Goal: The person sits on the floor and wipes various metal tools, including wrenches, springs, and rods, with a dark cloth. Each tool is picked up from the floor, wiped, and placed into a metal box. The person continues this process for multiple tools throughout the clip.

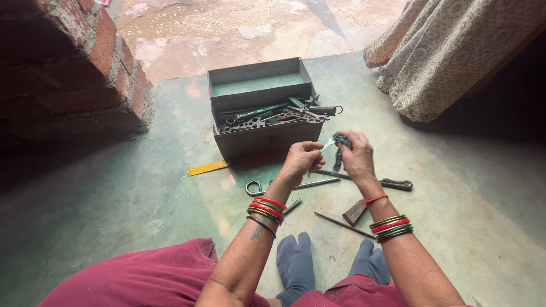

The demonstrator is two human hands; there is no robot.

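**Small Tool Held Over a Toolbox on a Worn Green Floor**

You hold a small metal tool with a dark wrapped grip (336, 144) between both hands, just in front of the open grey metal toolbox (263, 108). Your right hand (356, 157) is closed round the dark grip; your left hand (300, 160) pinches the bright metal tip between thumb and fingertips. What kind of tool it is cannot be told. The box is filled with wrenches and a coil spring (324, 110), its lid standing open behind. Loose pieces lie on the floor beneath your hands: a yellow strip (207, 168), a hooked rod (290, 185), a thin spike (344, 225). The floor (114, 199) is scuffed green concrete, meeting pale, cracked ground at the doorway. A brick wall (68, 62) rises at left, a patterned curtain (455, 51) hangs at right. Both forearms reach forward, wrists stacked with red, green and gold bangles (266, 209), above your socked feet (296, 264).
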